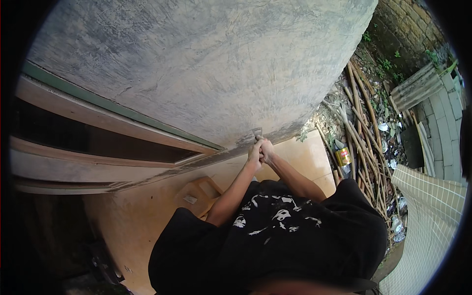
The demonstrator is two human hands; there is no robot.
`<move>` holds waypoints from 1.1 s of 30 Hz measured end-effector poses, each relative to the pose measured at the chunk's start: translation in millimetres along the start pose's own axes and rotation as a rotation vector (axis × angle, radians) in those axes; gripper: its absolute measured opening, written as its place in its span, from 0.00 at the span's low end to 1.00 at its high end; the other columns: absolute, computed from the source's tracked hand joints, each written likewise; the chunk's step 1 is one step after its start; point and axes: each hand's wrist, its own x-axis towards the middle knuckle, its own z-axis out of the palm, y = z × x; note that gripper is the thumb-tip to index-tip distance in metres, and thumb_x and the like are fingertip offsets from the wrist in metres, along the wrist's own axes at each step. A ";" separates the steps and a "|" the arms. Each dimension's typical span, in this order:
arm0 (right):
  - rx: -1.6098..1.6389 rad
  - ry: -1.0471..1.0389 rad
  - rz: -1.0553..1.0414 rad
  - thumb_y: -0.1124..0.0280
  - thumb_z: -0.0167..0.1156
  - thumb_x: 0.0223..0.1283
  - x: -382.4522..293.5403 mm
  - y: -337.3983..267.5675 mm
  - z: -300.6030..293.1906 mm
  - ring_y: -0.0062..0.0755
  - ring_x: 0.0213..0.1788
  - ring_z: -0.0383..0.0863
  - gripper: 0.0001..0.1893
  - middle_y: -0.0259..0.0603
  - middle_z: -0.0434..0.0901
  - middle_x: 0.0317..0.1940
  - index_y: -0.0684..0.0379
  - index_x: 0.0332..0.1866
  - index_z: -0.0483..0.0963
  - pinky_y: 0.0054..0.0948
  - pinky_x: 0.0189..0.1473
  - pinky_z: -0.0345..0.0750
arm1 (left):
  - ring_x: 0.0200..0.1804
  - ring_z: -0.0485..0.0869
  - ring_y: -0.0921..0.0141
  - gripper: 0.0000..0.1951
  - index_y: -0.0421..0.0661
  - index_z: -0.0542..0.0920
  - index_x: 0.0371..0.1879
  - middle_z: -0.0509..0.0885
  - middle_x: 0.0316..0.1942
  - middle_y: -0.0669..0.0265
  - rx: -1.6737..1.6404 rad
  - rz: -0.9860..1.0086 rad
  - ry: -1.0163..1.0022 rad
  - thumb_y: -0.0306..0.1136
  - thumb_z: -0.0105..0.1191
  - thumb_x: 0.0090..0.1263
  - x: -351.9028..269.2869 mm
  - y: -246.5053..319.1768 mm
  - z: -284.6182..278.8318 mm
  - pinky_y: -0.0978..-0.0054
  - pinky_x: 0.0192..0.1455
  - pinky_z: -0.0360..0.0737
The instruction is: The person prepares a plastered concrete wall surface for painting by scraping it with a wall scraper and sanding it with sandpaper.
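Observation:
Both hands are clasped together around the handle of a scraper (257, 131), close to the plastered wall (221, 66). My left hand (254, 152) and my right hand (268, 148) overlap, so the handle is mostly hidden. The scraper's flat metal blade points away from me and lies at the lower part of the wall; whether its edge presses on the surface is hard to tell. Grey, worn patches mark the whitish plaster, with a darker rough band along the wall's base.
At left is a window frame (121, 142) with green trim. A wooden stool (195, 195) stands on the tiled floor (147, 217) by my left arm. Beyond the floor's right edge lie bamboo poles (357, 136), a yellow can (343, 157) and rubble. A checked sheet (427, 206) hangs at right.

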 end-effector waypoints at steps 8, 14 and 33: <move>-0.047 -0.116 0.008 0.69 0.53 0.56 14.6 -7.6 1.0 0.24 0.15 0.67 0.05 0.35 0.70 0.16 0.58 0.33 0.74 0.28 0.13 0.62 | 0.11 0.58 0.82 0.15 0.57 0.69 0.20 0.62 0.15 0.80 -0.058 0.000 -0.025 0.46 0.62 0.51 21.8 6.0 -5.1 0.80 0.12 0.54; 0.294 -0.230 0.163 0.62 0.47 0.66 -54.4 -50.5 9.9 0.20 0.06 0.54 0.14 0.27 0.59 0.10 0.50 0.23 0.64 0.21 0.06 0.49 | 0.13 0.59 0.82 0.16 0.53 0.71 0.26 0.62 0.19 0.78 0.047 0.067 -0.113 0.47 0.62 0.50 -9.2 5.2 6.2 0.84 0.15 0.57; 0.230 -0.125 0.116 0.61 0.49 0.65 -40.4 -55.4 -10.7 0.17 0.07 0.56 0.12 0.28 0.64 0.12 0.51 0.26 0.65 0.19 0.06 0.51 | 0.13 0.64 0.82 0.12 0.52 0.72 0.28 0.66 0.17 0.78 -0.088 -0.012 -0.158 0.43 0.59 0.55 25.2 -20.9 21.2 0.84 0.13 0.58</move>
